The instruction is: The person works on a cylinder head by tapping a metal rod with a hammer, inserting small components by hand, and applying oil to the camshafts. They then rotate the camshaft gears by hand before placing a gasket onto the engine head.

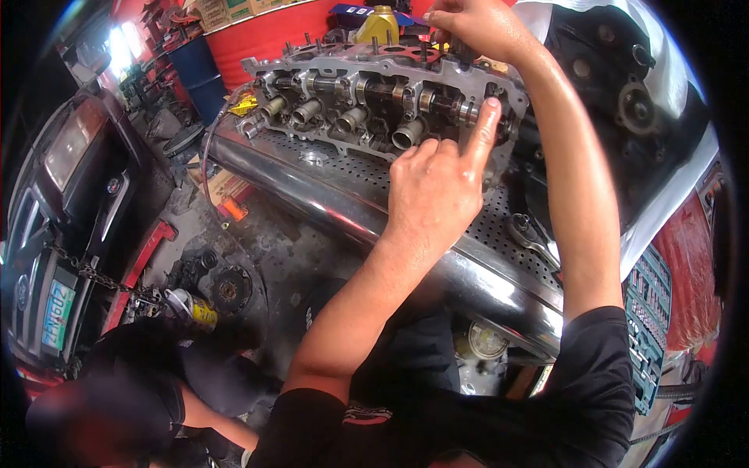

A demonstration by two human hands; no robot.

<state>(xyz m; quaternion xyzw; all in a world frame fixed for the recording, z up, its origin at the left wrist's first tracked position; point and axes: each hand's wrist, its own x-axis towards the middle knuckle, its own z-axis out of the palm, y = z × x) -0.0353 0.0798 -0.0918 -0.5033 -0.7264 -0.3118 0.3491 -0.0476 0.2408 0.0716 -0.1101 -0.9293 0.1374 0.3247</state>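
Observation:
A grey metal cylinder head (pixel 374 78) with a camshaft and several round metal cups lies on a perforated metal bench top (pixel 312 166). My left hand (pixel 437 183) is over its front edge, the index finger stretched out against the right end of the camshaft area, the other fingers curled, nothing seen in it. Above the back right edge of the head is my right hand (pixel 480 27), its fingers bent together around a dark part that I cannot make out. A ratchet wrench (pixel 530 236) rests on the bench, right of my left hand.
Behind the head stands a yellow bottle (pixel 378 26). A dark engine part (pixel 636 105) and white sheet are at right, near a socket set (pixel 647 312). A co-worker (pixel 117 405) is low at left, below a dark vehicle (pixel 74 195). A blue drum (pixel 197 74) stands back left.

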